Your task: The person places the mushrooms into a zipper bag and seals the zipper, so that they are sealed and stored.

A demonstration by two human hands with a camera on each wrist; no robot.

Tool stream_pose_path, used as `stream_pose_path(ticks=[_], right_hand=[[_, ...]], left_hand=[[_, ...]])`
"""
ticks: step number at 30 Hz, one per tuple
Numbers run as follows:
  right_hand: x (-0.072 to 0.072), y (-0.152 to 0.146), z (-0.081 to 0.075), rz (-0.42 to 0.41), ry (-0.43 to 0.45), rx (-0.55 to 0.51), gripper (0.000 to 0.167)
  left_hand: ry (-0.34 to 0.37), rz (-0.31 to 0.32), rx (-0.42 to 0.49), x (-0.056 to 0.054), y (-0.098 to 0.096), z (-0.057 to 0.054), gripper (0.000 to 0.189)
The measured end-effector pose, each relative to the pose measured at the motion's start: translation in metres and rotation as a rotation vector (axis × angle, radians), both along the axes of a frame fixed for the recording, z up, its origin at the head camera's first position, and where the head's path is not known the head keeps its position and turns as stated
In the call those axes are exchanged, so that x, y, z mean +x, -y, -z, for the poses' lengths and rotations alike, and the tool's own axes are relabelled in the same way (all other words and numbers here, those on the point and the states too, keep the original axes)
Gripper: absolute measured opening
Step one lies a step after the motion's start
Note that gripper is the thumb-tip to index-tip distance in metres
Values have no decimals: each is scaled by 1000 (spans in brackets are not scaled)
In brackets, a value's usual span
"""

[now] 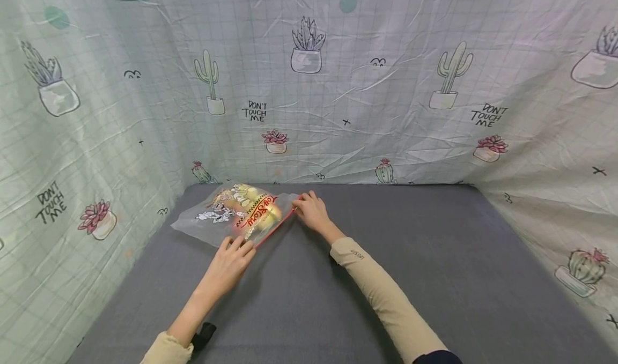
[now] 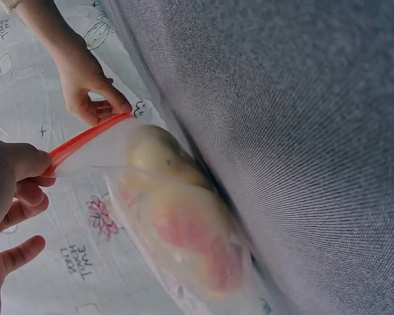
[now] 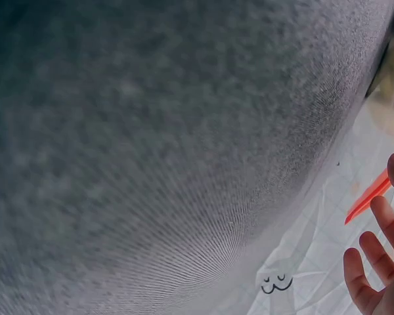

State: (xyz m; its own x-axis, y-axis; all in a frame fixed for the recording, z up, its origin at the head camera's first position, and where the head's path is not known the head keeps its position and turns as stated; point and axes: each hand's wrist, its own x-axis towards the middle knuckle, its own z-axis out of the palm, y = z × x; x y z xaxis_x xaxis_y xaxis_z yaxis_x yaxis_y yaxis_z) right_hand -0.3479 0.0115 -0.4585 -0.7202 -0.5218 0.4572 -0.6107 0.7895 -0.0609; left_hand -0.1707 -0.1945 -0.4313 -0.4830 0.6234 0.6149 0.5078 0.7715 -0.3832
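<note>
A translucent zip bag (image 1: 193,222) printed with "Toy Story" lies on the grey table, left of centre. Several round yellow-and-red fruits (image 2: 184,216) show through its plastic; their exact kind is blurred. Along the bag's right edge runs a red zip strip (image 1: 274,228). My left hand (image 1: 230,262) pinches the near end of that strip between thumb and index finger, the other fingers loosely bent. At the far end, my right hand (image 1: 313,212) pinches the strip with thumb and index finger, its remaining fingers (image 3: 381,259) spread. Between the hands the strip is stretched straight.
The grey cloth-covered table (image 1: 434,257) extends to the right and toward me. A pale curtain (image 1: 347,96) with cactus prints encloses the back and both sides. A black strap piece (image 1: 205,334) shows beside my left wrist.
</note>
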Motion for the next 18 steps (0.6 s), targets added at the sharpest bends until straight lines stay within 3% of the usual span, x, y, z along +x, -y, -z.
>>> stream_pose_path(ticks=[5, 18], right_hand=[[-2, 0, -1, 25, -11, 28, 12], [-2, -3, 0, 26, 10, -13, 7]], left_hand=[[-2, 8, 11, 0, -1, 1, 26], [-5, -11, 12, 4, -1, 4, 26]])
